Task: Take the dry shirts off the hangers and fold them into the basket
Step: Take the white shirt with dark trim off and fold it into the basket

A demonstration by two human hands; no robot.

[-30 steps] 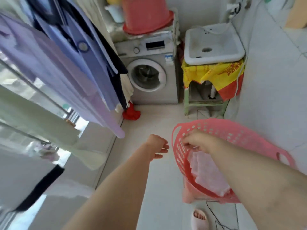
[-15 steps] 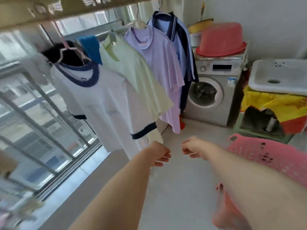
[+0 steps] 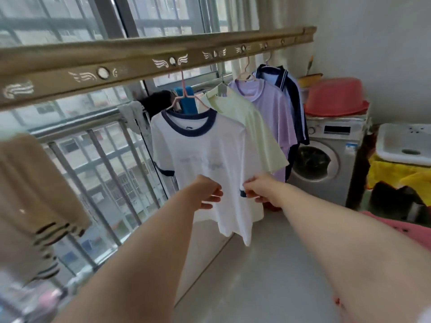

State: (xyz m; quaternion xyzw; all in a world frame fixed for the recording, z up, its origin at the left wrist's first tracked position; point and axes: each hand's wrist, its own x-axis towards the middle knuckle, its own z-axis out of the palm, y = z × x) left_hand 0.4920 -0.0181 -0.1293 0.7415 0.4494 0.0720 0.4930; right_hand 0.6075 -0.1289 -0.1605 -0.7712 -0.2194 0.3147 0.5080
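A white shirt (image 3: 205, 148) with a navy collar and cuffs hangs on a pink hanger (image 3: 184, 95) from the drying rail (image 3: 130, 59). Behind it on their own hangers are a pale green shirt (image 3: 256, 127), a purple shirt (image 3: 274, 106) and a blue-and-navy shirt (image 3: 289, 89). My left hand (image 3: 207, 194) is raised in front of the white shirt's lower front, fingers loosely curled, holding nothing. My right hand (image 3: 258, 188) has its fingertips at the shirt's navy sleeve cuff; a pinch is not clear. The pink basket (image 3: 401, 229) shows only its rim at the right edge.
A washing machine (image 3: 326, 159) with a red basin (image 3: 335, 96) on top stands at the back. A white sink (image 3: 405, 143) over a yellow cloth is at the right. A window railing (image 3: 105, 157) runs along the left, with a beige striped garment (image 3: 28, 183) hanging nearby.
My view has swung up from the basket to the drying rail. Both hands have left the basket and risen to the white shirt, the right one now at its sleeve cuff.
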